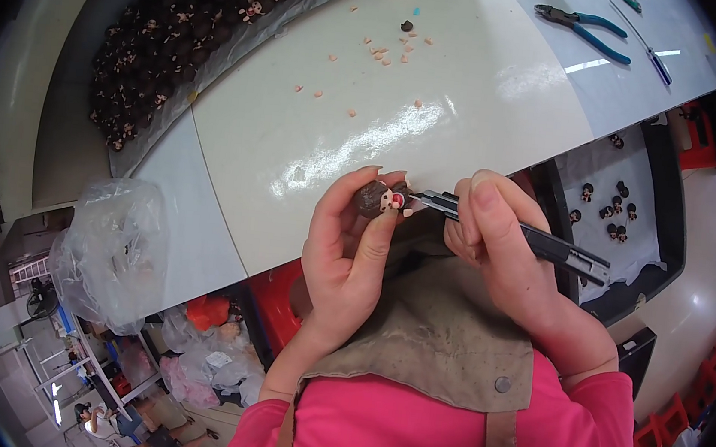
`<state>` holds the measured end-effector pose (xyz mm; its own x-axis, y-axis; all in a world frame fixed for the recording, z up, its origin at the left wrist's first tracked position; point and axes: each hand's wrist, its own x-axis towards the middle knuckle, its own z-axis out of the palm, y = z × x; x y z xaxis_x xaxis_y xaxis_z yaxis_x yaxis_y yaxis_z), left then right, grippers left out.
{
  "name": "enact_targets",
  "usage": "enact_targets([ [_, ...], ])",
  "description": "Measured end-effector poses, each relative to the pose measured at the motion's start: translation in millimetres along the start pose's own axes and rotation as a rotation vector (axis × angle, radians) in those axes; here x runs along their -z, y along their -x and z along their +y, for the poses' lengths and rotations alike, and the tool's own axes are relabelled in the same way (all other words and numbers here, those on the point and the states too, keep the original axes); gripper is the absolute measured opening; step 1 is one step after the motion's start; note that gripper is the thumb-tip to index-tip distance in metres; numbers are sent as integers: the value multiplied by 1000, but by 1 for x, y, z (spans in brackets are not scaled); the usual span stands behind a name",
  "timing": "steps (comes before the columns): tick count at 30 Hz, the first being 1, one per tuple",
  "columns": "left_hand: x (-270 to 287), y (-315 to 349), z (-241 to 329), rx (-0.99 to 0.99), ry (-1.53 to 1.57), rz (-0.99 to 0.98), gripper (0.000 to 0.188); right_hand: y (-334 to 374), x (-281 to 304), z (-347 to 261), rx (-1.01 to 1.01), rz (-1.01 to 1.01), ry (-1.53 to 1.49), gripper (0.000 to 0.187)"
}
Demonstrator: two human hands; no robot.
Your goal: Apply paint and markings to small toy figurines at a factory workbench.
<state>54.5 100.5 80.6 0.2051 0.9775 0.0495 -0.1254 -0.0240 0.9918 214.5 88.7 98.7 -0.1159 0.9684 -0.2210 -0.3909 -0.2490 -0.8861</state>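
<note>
Between the thumb and fingers of my left hand (pixel 352 244) is a small doll figurine (pixel 375 198) with a dark brown head, a pale face and a bit of red. My right hand (pixel 500 224) is closed around a utility knife (pixel 564 254) with a black and silver body. Its blade tip points left and reaches the figurine's side; whether it touches cannot be made out. Both hands are above the table's near edge, in front of a brown apron (pixel 442 335).
A heap of dark figurine parts (pixel 196 27) fills a lined tray at far left. Small peach scraps (pixel 380 53) dot the white table (pixel 253 144). Pliers (pixel 583 30) and a screwdriver (pixel 650 58) lie far right. A black tray (pixel 651 174) holds several figurines; a plastic bag (pixel 110 251) hangs left.
</note>
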Motion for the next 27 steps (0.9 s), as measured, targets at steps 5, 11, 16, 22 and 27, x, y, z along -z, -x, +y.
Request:
enact_targets([
  [5, -1, -1, 11, 79, 94, 1, 34, 1, 3, -8, 111, -32, 125, 38],
  [11, 13, -2, 11, 310, 615, -132, 30, 4, 6, -20, 183, -88, 319, 36],
  [16, 23, 3, 6, 377, 731, -207, 29, 3, 7, -18, 182, -121, 285, 36],
  [22, 23, 5, 4, 362, 733, -215, 31, 0, 3, -13, -66, -44, -29, 38],
  [27, 26, 7, 0, 381, 804, -211, 32, -3, 1, -10, -147, -65, -357, 37],
])
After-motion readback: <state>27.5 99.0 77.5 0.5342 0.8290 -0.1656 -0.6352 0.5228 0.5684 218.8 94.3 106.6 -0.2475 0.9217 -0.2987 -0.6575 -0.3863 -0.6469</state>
